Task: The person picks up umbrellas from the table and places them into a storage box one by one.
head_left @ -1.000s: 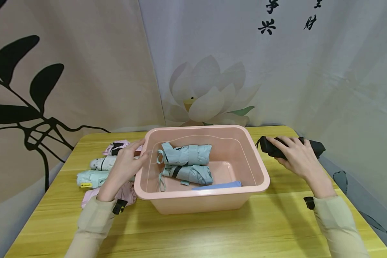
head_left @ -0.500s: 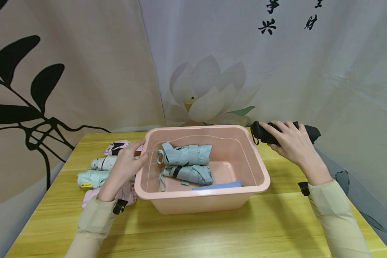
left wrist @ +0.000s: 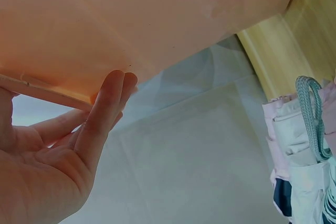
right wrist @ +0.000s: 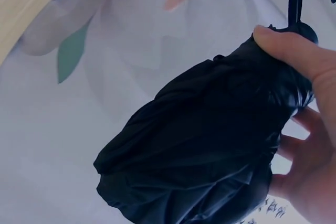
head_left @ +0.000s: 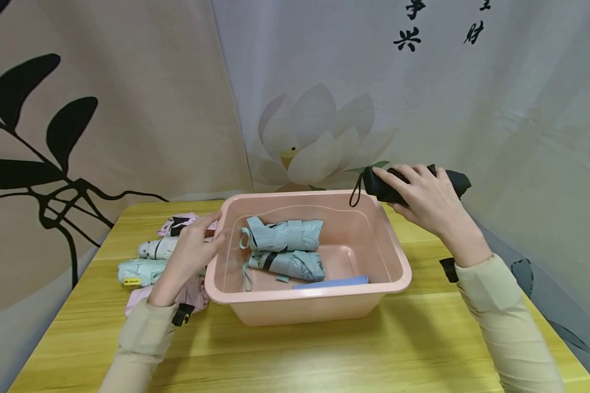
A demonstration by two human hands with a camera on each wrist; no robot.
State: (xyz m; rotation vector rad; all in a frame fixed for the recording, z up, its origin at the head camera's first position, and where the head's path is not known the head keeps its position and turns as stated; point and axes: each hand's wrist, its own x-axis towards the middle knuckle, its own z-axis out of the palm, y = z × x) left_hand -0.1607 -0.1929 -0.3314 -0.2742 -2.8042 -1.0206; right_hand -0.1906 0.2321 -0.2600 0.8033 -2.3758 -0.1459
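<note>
My right hand point(head_left: 423, 204) grips a folded black umbrella point(head_left: 379, 186) near the back right corner of a pink plastic basin point(head_left: 300, 312). The umbrella is raised, and its wrist loop point(head_left: 355, 192) dangles over the rim. In the right wrist view, thumb and fingers wrap the handle end of the black umbrella point(right wrist: 194, 135). My left hand point(head_left: 193, 254) holds the basin's left rim, with the rim between thumb and fingers in the left wrist view. Inside the basin lie two folded light-blue umbrellas, one point(head_left: 297, 234) behind the other point(head_left: 295, 266), and a blue strip-like item point(head_left: 331, 282), partly hidden by the front wall.
Left of the basin, partly behind my left arm, several folded umbrellas lie in a row: pink and black point(head_left: 174, 224), white point(head_left: 157, 249), mint point(head_left: 140, 271) and dusty pink point(head_left: 194, 295). A wooden table point(head_left: 295, 360) carries everything, with a printed curtain point(head_left: 177, 109) behind.
My right hand has lifted the black umbrella and carried it up and leftward, from right of the basin to its back right corner. The left hand and basin have stayed put.
</note>
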